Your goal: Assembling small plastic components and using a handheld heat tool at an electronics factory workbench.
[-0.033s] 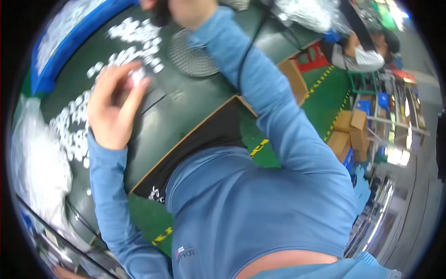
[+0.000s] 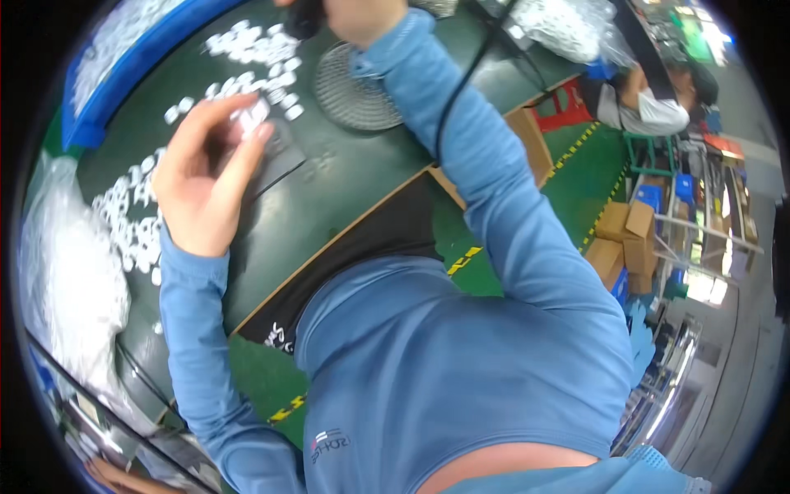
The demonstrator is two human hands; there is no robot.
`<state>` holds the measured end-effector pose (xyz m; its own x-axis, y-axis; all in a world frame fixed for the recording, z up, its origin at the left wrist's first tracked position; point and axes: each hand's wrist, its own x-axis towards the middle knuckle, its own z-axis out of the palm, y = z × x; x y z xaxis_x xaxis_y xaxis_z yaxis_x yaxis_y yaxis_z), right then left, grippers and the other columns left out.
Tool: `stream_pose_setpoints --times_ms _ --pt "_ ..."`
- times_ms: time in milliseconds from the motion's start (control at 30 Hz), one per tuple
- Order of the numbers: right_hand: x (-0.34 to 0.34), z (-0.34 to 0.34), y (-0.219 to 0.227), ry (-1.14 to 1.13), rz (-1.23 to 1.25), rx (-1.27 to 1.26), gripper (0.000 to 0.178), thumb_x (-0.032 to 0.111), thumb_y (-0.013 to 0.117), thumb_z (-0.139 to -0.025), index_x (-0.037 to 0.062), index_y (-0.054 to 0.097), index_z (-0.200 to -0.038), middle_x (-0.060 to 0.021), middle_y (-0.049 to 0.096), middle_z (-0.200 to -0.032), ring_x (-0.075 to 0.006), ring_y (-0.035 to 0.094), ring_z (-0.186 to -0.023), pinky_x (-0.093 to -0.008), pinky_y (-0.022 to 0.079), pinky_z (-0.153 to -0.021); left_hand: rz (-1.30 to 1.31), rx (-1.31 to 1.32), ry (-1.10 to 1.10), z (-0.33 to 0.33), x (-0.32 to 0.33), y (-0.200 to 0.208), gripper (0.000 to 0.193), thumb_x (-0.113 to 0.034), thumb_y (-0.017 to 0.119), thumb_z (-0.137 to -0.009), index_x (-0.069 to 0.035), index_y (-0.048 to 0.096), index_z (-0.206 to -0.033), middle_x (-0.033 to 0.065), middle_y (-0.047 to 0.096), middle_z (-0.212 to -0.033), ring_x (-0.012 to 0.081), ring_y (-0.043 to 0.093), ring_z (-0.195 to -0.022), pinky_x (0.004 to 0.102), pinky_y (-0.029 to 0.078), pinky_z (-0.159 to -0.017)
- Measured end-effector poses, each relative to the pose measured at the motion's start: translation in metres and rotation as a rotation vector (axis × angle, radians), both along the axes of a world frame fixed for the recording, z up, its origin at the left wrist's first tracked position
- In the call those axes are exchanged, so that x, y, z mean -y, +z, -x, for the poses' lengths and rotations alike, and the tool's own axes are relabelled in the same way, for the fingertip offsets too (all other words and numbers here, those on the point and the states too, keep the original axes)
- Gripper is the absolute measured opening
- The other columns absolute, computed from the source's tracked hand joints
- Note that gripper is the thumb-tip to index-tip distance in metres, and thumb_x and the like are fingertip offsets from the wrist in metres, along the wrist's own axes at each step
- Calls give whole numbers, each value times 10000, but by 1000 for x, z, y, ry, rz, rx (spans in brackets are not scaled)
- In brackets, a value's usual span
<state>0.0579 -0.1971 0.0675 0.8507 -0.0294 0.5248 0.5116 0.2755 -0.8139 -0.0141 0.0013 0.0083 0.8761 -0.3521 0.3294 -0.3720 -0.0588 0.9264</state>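
Observation:
My left hand (image 2: pixel 197 185) pinches a small white plastic piece (image 2: pixel 256 118) between thumb and index finger, just above the green tabletop (image 2: pixel 329 185). Beside and partly beneath these fingers is a greyish, see-through block (image 2: pixel 284 155) with a dark edge; whether they touch is unclear. My right hand (image 2: pixel 362 18), cut off by the upper edge, is closed around a black handheld tool (image 2: pixel 306 18), whose kind I cannot make out. Many more white pieces (image 2: pixel 132 214) lie loose beyond and to the left of my left hand.
A round mesh-like grey disc (image 2: pixel 354 90) lies under my right forearm, where a black cable (image 2: pixel 465 82) hangs. A blue-rimmed bin (image 2: pixel 123 90) and clear plastic bags (image 2: pixel 74 280) border the left. Another person (image 2: pixel 650 103) sits at far right, past cardboard boxes (image 2: pixel 621 239).
The tabletop and both hands sit slightly farther right in the picture. My left hand keeps its pinch on the white piece, and my right hand still grips the black tool.

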Motion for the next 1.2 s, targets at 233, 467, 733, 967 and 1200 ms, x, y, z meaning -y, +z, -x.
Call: stream_pose_setpoints --times_ms 233,467,733,967,1200 --pt "-5 -4 -6 37 -10 133 378 355 666 -942 -18 612 -918 -59 587 -630 -127 546 -506 -242 425 -480 258 -159 38 3 -7 7 324 82 698 -837 69 627 -1153 115 673 -1121 161 647 -978 284 510 -896" --pt "-4 -1 -3 7 20 116 428 395 686 -920 -26 609 -942 -66 589 -630 -135 552 -506 -243 422 -477 275 -213 90 -1 -13 6 233 -130 618 -973 85 650 -1057 155 709 -823 188 680 -774 285 539 -763" --pt "-3 2 -6 -9 27 139 456 407 696 -911 -32 595 -981 -72 589 -639 -140 553 -509 -250 429 -480 365 -338 12 -6 -20 -1 263 -177 603 -989 80 662 -1002 157 692 -779 167 631 -683 283 520 -687" --pt "-16 1 -4 -22 101 163 378 326 682 -923 -35 586 -979 -74 586 -642 -139 550 -512 -257 435 -480 372 -318 109 -8 -18 6 223 -95 627 -956 85 660 -1085 152 700 -866 221 703 -798 314 568 -775" --pt "-2 -5 -20 57 65 128 441 307 756 -863 -71 594 -1020 -88 606 -672 -155 583 -550 -284 490 -516 -153 416 400 -33 -22 23 186 21 714 -831 21 686 -1015 110 690 -977 204 658 -900 307 509 -839"
